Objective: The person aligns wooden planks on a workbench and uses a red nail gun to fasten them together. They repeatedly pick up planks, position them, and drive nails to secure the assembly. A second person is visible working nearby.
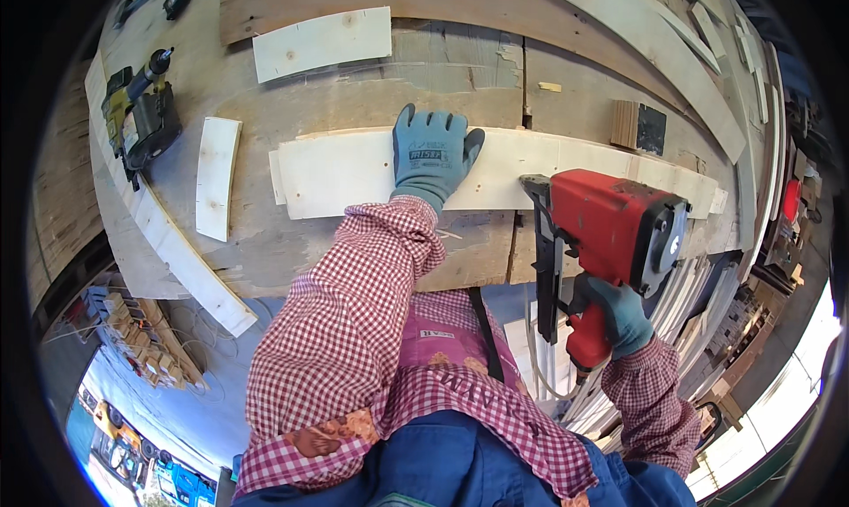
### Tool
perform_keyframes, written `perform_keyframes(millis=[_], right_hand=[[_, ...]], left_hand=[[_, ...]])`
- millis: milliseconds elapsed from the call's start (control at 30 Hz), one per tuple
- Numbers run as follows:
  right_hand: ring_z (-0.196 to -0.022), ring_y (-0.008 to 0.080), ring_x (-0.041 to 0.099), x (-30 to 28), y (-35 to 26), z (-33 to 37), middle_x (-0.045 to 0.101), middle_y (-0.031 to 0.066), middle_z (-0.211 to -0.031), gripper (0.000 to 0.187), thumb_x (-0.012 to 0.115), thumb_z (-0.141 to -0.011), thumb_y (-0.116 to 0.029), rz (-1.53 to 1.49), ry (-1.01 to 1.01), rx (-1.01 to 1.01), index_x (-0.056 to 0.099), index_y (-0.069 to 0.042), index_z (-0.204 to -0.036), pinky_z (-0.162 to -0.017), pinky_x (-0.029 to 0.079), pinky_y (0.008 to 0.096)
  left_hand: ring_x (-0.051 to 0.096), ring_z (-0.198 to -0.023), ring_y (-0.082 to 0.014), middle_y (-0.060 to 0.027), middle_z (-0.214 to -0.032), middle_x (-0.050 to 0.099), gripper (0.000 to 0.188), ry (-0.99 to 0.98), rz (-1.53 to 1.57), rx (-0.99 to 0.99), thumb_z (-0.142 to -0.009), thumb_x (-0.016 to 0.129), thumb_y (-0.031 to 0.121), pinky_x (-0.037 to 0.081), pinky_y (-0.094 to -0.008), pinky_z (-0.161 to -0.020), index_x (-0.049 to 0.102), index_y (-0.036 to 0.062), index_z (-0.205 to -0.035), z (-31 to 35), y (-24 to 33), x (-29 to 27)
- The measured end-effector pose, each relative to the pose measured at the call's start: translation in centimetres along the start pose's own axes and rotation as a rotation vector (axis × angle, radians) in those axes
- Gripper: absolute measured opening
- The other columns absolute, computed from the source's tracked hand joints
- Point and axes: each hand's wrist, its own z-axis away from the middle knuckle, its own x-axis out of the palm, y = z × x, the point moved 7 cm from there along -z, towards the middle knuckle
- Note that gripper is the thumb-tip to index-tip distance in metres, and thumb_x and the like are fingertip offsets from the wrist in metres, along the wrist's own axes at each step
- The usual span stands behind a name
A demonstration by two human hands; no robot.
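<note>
Wood everywhere on our bench, and we've got the nailer out.

Biggest thing first: our worn workbench [371, 241] runs across the whole view, with a long pale plank [354, 175] lying flat across the middle of it. Our red nail gun [610, 233] sits at the plank's right part, nose at the front edge; our right hand [619, 317] in a blue glove is wrapped tight around its grip. Our left hand [431, 157], also gloved, lies flat on the plank with fingers spread, gripping nothing. Off to the left there's a yellow-black nailer [141, 118], a short curved board [217, 178] beside it, and a small dark block [638, 126] past the plank.
</note>
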Motion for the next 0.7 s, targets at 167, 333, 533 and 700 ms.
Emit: perform_keyframes(millis=[167, 333, 533, 700], right_hand=[[-0.073, 0.0237, 0.064, -0.6, 0.1, 0.4, 0.060, 0.0082, -0.074, 0.004, 0.056, -0.079, -0.003, 0.102, -0.006, 0.041, 0.058, -0.005, -0.082, -0.067, 0.050, 0.0321], [-0.071, 0.0200, 0.053, 2.7, -3.5, 2.7, 0.055, 0.0071, -0.076, 0.012, 0.050, -0.088, -0.009, 0.448, -0.013, -0.499, 0.052, -0.002, -0.079, -0.065, 0.044, 0.0296], [-0.070, 0.0200, 0.054, 8.9, -4.9, 2.6, 0.054, 0.0073, -0.076, 0.025, 0.044, -0.095, -0.019, -0.162, -0.057, -0.103, 0.053, -0.001, -0.079, -0.068, 0.044, 0.0308], [-0.070, 0.0188, 0.055, 16.0, -9.4, -0.3, 0.056, 0.0066, -0.075, 0.027, 0.045, -0.096, -0.020, -0.272, -0.143, -0.062, 0.055, -0.002, -0.078, -0.068, 0.045, 0.0315]], left_hand=[[0.058, -0.099, -0.0231, -0.0047, -0.101, 0.064, 0.029, -0.003, 0.001, 0.004, -0.091, 0.055, 0.039, 0.031, -0.0490, -0.106, 0.066, 0.0157, -0.104, 0.1, -0.5, -0.2], [0.054, -0.110, -0.0240, -0.0064, -0.116, 0.060, 0.033, 0.251, 0.192, 0.084, -0.088, 0.058, 0.031, 0.030, -0.0485, -0.109, 0.060, 0.0153, -0.117, 0.4, -0.5, -2.0], [0.045, -0.125, -0.0285, -0.0086, -0.133, 0.052, 0.046, 0.401, 0.239, 0.060, -0.082, 0.063, 0.018, 0.028, -0.0506, -0.111, 0.055, 0.0128, -0.127, 6.5, -7.5, -8.0], [0.039, -0.129, -0.0303, -0.0125, -0.138, 0.046, 0.068, 0.413, 0.275, -0.377, -0.080, 0.074, 0.029, 0.027, -0.0459, -0.110, 0.045, 0.0072, -0.137, 15.3, -18.6, -9.7]])
